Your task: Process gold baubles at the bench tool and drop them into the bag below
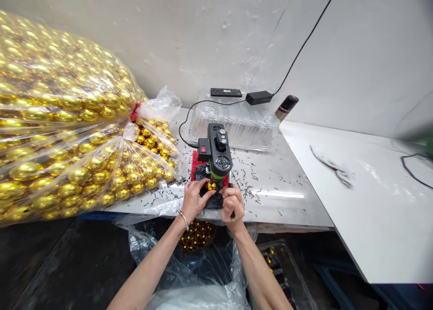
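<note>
A gold ball [211, 185] is held under the head of a small machine [220, 151], close to the front edge of the counter [294, 188], and it is pinched between the thumb and fingers of the left hand [192, 199]. A black handle [230, 185], just beside the machine, is gripped by the curled fingers of the right hand [234, 204]. Around the base, a red mat [195, 162] is partly seen, and black shavings [248, 175] are scattered. Behind the machine, the way is limited by a clear plastic tray [260, 138], on which a black adapter [259, 97] is placed. On the left, the room is narrowed by a big bag of gold balls [67, 120]. On the right, more width is left, until the edge where a white counter [379, 224] is met; a small item on it is too blurred to be named. Below the front edge, between the forearms, more gold balls [196, 235] are contained in plastic sheeting [145, 242].
</note>
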Demonstrator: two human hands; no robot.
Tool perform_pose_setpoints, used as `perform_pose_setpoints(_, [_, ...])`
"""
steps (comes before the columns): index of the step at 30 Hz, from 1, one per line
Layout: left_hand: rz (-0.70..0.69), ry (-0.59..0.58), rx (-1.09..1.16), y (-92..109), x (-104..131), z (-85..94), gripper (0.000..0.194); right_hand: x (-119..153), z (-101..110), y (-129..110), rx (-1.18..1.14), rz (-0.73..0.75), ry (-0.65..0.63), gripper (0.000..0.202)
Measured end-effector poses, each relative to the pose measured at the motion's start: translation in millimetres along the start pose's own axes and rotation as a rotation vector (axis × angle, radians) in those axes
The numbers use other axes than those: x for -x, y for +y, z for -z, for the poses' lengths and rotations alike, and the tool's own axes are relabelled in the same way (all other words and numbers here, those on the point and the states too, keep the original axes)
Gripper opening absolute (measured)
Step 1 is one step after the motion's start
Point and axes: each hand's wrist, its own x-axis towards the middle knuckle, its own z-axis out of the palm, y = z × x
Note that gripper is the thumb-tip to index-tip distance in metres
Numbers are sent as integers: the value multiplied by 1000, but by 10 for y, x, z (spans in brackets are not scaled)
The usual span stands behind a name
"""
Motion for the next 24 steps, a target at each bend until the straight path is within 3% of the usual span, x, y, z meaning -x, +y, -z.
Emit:
perform_pose_setpoints(5, [57, 55, 106, 51, -13, 32, 31, -416, 112, -248, -64, -161, 104, 31])
perform_pose_setpoints(8, [105, 91, 222, 110, 185, 153, 32, -595, 166, -357, -93, -255, 62, 31])
perform_pose_setpoints(13, [139, -185, 447, 121, 886, 289, 33, -527, 137, -354, -88, -219, 86, 32])
perform_pose_setpoints(16, [157, -209, 453, 95, 1048, 327, 38, -445, 94, -325, -86, -217, 122, 32])
perform_pose_setpoints(18, [97, -87, 353, 73, 872, 418, 34, -421, 79, -316, -77, -219, 133, 32])
perform_pose_setpoints(21, [29, 200, 58, -2, 242, 686, 21, -414, 76, -310, -74, -222, 128, 32])
perform_pose_setpoints(22, [52, 243, -51, -42, -12, 793, 22, -413, 78, -309, -78, -222, 122, 32])
perform_pose_setpoints(24, [111, 220, -162, -144, -488, 989, 16, -408, 84, -307, -89, -218, 112, 32])
